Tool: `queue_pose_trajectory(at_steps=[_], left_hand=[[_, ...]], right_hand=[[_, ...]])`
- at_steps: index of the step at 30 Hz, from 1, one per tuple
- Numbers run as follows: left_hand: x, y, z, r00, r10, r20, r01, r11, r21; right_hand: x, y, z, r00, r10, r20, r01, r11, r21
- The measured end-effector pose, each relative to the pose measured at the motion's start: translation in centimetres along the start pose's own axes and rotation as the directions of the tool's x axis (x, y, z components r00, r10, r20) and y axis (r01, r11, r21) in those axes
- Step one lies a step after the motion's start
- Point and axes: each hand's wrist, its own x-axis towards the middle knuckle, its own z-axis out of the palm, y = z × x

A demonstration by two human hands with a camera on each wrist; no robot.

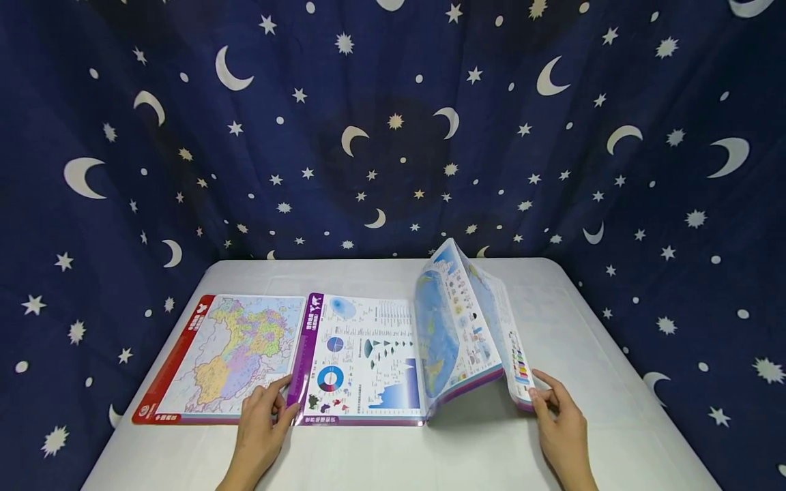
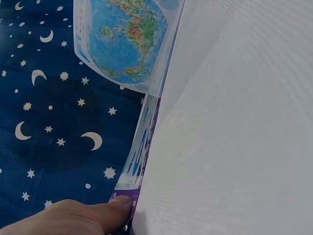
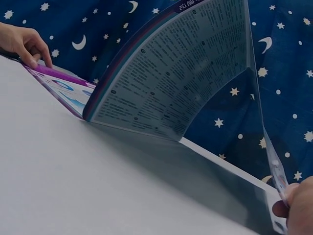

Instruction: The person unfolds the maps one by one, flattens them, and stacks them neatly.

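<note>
From my end I see a white table (image 1: 467, 453) bearing two printed maps, with a dark blue star-and-moon curtain (image 1: 393, 146) behind. The red-edged map (image 1: 245, 354) lies flat on the left. Just beside it, across the middle and right of the table, is the purple-edged folding map (image 1: 362, 361), its chart panel flat; I can't tell whether the edges overlap. Its further panels rise to a peaked fold, one showing blue ocean, and the last slopes down to the right. In the right wrist view I see the raised panel's text-covered underside, with shadow on the table below.

My two hands are well apart. The left hand (image 1: 263, 424) has bent fingers, thumb and forefinger at the folding map's purple left edge; I can't tell whether it pinches or only presses. The right hand (image 1: 561, 429) pinches the near corner of the last panel between thumb and fingers.
</note>
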Motion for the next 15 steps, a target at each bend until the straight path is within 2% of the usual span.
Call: queue_pose_trajectory(at_steps=[9, 15], left_hand=[[-0.1, 0.0, 0.0, 1.0, 0.008, -0.009, -0.008, 1.0, -0.003], [-0.1, 0.0, 0.0, 1.0, -0.013, 0.005, 0.013, 1.0, 0.002]], right_hand=[[0.5, 0.9, -1.1, 0.995, 0.096, -0.025, -0.098, 0.99, -0.101], [0.8, 2.0, -1.8, 0.994, 0.1, -0.047, -0.105, 0.989, -0.102]])
